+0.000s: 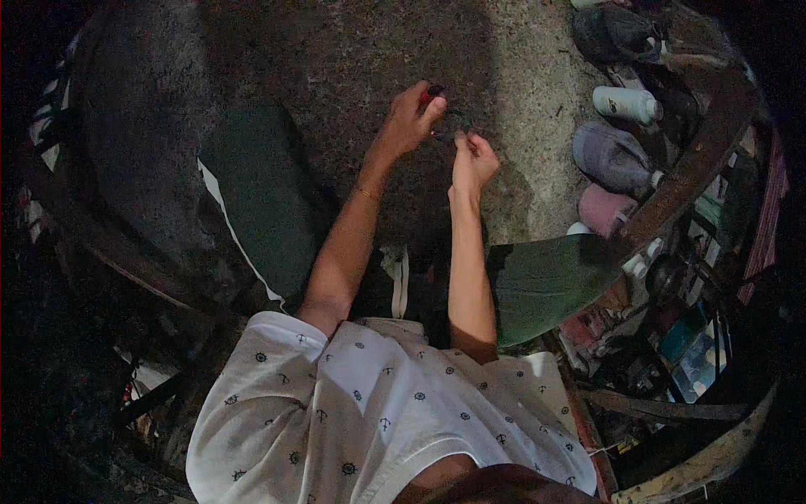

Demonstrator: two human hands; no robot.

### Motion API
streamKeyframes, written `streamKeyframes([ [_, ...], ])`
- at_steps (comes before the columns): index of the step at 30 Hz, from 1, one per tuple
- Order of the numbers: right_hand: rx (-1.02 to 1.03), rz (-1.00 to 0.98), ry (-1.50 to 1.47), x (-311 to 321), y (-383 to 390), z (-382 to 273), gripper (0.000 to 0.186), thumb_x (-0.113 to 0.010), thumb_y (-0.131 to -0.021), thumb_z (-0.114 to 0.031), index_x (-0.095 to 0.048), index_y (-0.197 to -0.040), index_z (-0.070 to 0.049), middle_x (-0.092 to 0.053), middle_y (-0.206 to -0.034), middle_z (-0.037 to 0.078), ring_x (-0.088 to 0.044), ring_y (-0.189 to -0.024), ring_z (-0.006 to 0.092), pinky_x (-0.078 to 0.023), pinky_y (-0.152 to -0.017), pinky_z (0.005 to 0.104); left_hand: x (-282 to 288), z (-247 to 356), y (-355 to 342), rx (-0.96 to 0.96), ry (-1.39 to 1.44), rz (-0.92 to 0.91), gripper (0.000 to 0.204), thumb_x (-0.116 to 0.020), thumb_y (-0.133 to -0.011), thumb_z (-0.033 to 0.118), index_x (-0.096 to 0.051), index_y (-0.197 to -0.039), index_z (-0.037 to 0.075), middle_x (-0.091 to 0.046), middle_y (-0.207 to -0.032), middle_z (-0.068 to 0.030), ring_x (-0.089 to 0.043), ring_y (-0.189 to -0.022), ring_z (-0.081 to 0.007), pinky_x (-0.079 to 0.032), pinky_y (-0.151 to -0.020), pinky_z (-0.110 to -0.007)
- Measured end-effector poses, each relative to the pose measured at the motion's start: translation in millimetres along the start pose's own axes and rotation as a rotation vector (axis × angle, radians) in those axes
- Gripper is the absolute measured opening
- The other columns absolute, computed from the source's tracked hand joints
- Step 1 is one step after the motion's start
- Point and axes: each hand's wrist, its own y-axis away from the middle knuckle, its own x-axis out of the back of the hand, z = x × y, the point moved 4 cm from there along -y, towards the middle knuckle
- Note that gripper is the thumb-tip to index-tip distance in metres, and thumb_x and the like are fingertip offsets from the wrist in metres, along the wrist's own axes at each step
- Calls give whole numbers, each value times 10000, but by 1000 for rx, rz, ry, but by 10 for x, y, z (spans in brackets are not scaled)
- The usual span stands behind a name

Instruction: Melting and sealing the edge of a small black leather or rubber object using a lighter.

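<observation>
Above the concrete floor, my left hand [407,122] is closed around a small red and black object [431,95], perhaps a tool handle. Most of that object lies hidden in the fingers. A little lower and to the right, my right hand [475,164] is closed in a pinch, fingertips together. Something thin and dark shows between the two hands, too small and dim to name. Whatever the right fingertips hold cannot be made out.
My knees in dark green trousers spread to either side. Along the right lie a pale bottle [625,105], a dark cap [617,35], a grey-blue cap [613,155] and a pink item [604,210]. A brown curved rail [693,164] runs beside them, with clutter beyond.
</observation>
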Motion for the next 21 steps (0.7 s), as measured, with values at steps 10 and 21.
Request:
streamKeyframes([
  [10,-24,5,-46,11,-7,21,267,-679,-781,-124,-602,-962,57,-626,-857,111,-584,-773,183,-469,-704,318,-68,-138,1,43,75,103,573,-362,-926,483,-587,-829,-35,-600,-719,-137,-584,-721,-227,-438,-671,-374],
  [21,-780,-306,-893,-144,85,65,68,-550,-822,-93,-504,-838,-47,-523,-785,56,-561,-819,216,-405,-922,585,-59,-119,-33,115,96,42,620,-335,-926,497,-613,-733,-23,-558,-628,-99,-563,-641,-208,-426,-606,-366],
])
